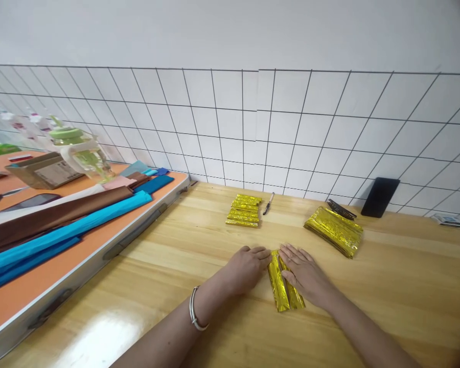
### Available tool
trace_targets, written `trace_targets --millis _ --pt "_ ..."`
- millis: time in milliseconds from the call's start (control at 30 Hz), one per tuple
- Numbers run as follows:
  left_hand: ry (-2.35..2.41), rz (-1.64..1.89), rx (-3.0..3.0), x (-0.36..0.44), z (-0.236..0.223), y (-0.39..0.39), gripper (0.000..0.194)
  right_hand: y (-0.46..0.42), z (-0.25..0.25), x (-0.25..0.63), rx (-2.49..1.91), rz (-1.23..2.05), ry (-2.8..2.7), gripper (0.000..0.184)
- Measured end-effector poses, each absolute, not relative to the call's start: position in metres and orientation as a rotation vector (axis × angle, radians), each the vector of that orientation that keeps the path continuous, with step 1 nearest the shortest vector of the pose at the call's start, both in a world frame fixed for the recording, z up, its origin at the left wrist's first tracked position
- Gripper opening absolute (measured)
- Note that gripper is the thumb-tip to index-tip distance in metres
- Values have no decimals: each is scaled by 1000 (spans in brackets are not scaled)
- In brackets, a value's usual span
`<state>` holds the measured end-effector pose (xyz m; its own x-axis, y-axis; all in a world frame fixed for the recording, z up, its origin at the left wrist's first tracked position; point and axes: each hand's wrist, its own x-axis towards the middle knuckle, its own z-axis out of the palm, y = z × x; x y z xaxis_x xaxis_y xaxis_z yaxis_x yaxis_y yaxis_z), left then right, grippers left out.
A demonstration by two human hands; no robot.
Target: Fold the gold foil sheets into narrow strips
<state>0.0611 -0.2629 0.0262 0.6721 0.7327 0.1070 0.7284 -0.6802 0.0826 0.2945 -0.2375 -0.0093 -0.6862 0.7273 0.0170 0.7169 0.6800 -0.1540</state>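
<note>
A shiny gold foil sheet (278, 289) lies on the wooden table in front of me, creased lengthwise into strips with a dark gap between them. My right hand (303, 271) rests flat over its upper right part, fingers stretched out and thumb lying near the middle crease. At the upper left edge, my left hand (249, 267) is palm down with its fingertips touching the foil; its fingers lie along the surface rather than around anything. A silver bangle (193, 309) circles the left wrist. Part of the foil is hidden under the right hand.
Several folded gold strips (244, 210) lie farther back beside a pen (269, 203). To the right sit a stack of gold foil (335, 231), a black strip-like item (341, 209) and a phone (381, 197). Rolled coloured material (72, 227) and a bottle (82, 153) occupy the orange table.
</note>
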Motion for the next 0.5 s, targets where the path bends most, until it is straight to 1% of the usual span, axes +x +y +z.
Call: trace_targets --millis 367,500 --pt "1278 191 2805 62 27 -264 14 -236 -12 296 -1211 200 -2798 53" --pt "1323 242 2750 65 22 -259 13 -235 -15 298 -1193 189 -2796 55"
